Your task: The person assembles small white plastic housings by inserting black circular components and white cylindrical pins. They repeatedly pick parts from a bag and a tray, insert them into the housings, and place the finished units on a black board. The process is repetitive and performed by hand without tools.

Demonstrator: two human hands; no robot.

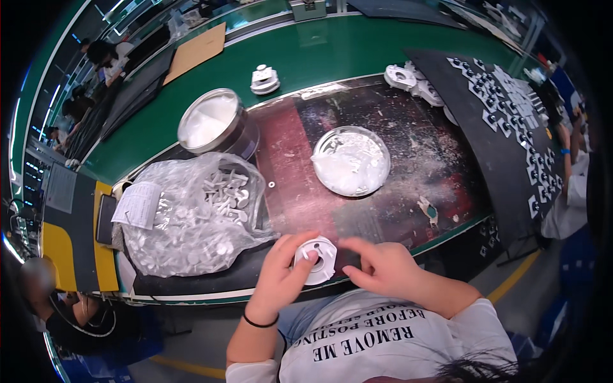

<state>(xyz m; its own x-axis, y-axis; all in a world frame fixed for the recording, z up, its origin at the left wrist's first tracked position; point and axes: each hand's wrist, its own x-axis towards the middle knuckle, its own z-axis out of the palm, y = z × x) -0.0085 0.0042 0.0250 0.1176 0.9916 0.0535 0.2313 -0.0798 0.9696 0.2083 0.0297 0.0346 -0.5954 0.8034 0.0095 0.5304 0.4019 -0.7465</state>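
My left hand is closed on a white plastic housing with a round opening, thumb across its face. Beside it on the right, my right hand has its index finger stretched toward the housing's edge and its thumb apart, the other fingers curled. Nothing shows between that thumb and finger. Beyond my hands, a shallow round dish carries a white, creamy-looking mass. To the left lies a clear plastic bag of small white plastic parts, with a paper slip on it.
A large round tin with white contents stands behind the bag. White assemblies sit at the back and back right. A black board at right bears rows of small black-and-white parts. Other people work at both sides.
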